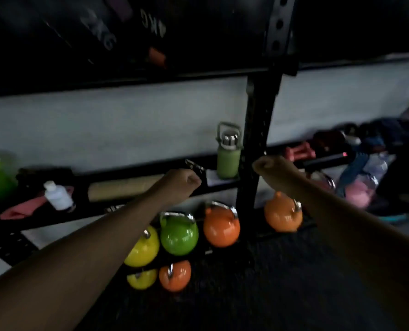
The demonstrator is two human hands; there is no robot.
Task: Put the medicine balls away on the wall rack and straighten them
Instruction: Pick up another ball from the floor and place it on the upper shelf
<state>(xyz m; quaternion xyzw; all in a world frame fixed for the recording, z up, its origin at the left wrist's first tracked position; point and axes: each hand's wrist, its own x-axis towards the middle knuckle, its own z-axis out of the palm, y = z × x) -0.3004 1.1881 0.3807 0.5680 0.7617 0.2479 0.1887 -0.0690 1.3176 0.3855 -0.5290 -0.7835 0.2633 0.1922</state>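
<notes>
Dark medicine balls [98,29] with pale weight markings sit on the upper shelf of the black wall rack [258,130], at the top left; the frame is dim and blurred there. My left hand [183,181] is stretched forward in front of the lower shelf, fingers curled into a fist with nothing seen in it. My right hand [269,164] is also a fist, just right of the rack's upright post, holding nothing visible.
A green bottle [228,154], a white bottle [58,194], a cardboard roll [124,187] and red dumbbells [298,151] lie on the lower shelf. Coloured kettlebells [178,235] stand on the floor below. Bags and clothes [370,168] pile at the right.
</notes>
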